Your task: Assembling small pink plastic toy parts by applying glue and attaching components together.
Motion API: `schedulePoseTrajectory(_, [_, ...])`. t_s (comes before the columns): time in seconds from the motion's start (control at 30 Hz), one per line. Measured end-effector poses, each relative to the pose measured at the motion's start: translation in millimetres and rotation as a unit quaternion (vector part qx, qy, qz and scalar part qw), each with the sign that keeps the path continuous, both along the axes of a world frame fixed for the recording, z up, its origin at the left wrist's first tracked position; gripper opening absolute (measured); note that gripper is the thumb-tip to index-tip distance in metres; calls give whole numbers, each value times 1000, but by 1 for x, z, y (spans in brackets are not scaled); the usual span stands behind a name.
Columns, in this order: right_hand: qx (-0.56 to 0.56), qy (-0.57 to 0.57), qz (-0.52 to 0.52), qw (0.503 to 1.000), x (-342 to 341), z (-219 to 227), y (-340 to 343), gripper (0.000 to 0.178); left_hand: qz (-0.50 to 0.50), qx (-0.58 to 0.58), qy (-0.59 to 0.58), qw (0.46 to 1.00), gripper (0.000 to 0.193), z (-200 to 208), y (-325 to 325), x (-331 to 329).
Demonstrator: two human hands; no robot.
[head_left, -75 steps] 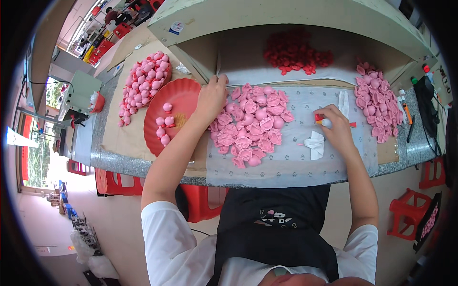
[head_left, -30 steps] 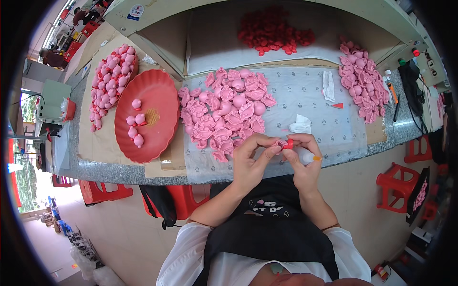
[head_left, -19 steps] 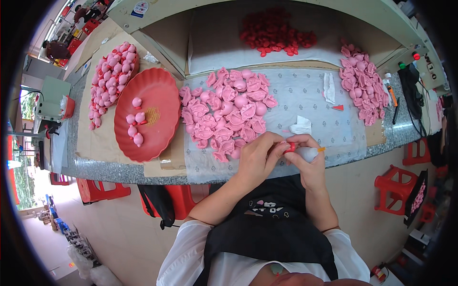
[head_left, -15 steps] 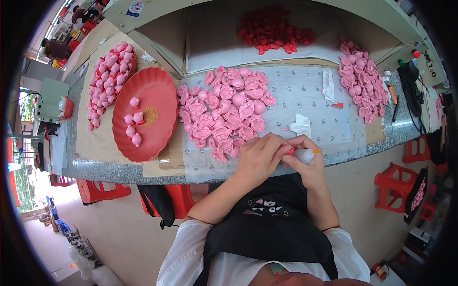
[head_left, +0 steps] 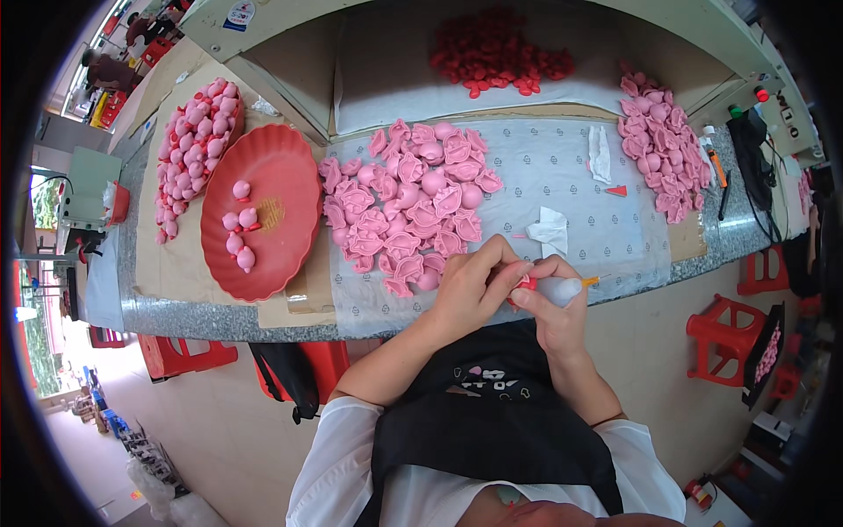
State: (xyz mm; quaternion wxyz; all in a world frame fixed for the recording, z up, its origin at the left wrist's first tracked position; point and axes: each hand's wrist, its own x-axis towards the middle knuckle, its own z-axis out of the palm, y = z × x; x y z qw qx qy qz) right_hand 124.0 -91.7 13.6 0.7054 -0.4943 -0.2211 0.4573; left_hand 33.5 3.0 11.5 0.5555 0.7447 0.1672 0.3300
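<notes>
My two hands meet above the table's front edge. Between the fingertips of my left hand (head_left: 479, 285) is a small red piece (head_left: 528, 283), pinched and partly hidden. My right hand (head_left: 564, 318) is closed around a small translucent squeeze bottle (head_left: 559, 290), whose orange needle tip (head_left: 591, 281) points right, away from the red piece. Just beyond my left hand lies a pile of pink moulded pieces (head_left: 404, 220), some round and some with ruffled edges. A crumpled white tissue (head_left: 549, 230) rests past my right hand.
Left of the pile stands a red scalloped tray (head_left: 299, 189) with several pink-and-red figures (head_left: 242, 220). More figures (head_left: 189, 145) are heaped behind it. Red pieces (head_left: 492, 53) fill the shelf; another pink pile (head_left: 663, 149) lies right, near an orange-and-black pen (head_left: 722, 176).
The view has shifted slightly, moving the scene a little to the left. The bottle's orange tip shows more clearly. Both hands keep their grip.
</notes>
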Motion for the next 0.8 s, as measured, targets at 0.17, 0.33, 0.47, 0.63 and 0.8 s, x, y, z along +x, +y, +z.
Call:
schedulePoseTrajectory(0.17, [16, 20, -27, 999, 9, -2, 6, 19, -79, -281, -39, 956, 13, -5, 1, 6])
schedulePoseTrajectory(0.33, [37, 123, 66, 990, 12, 8, 6, 19, -99, -147, -174, 969, 38, -20, 1, -7])
schedulePoseTrajectory(0.47, [59, 181, 100, 977, 11, 10, 4, 19, -129, -89, -177, 972, 41, -25, 0, -10])
schedulePoseTrajectory(0.63, [49, 220, 87, 970, 3, 13, 4, 21, -127, -207, -189, 951, 40, -19, -7, -13])
schedulePoseTrajectory(0.8, [30, 8, 43, 999, 6, 18, 0, 23, -84, -368, -211, 902, 42, -17, -10, -13])
